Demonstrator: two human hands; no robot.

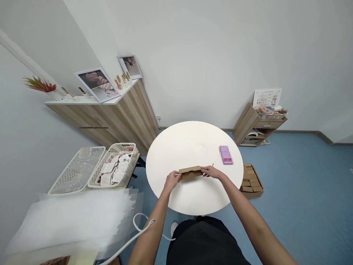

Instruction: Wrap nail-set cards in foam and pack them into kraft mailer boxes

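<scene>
A small brown cardboard box (191,173) is held between my hands above the near half of the round white table (176,143). My left hand (172,180) grips its left end, fingers closed on the cardboard. At the opposite end, my right hand (210,171) pinches the box by its right side. A flap seems to stand along the top edge; whether anything is inside cannot be seen. To the right on the tabletop lies a purple and pink packet (226,155), its surface blurred into blocks.
White baskets, one with cards (113,167), stand at left beside translucent plastic sheets (74,217). A white cable (129,241) loops near my left forearm. On the floor at right sits a carton of brown boxes (252,180). Wooden cabinets (138,114) line the wall.
</scene>
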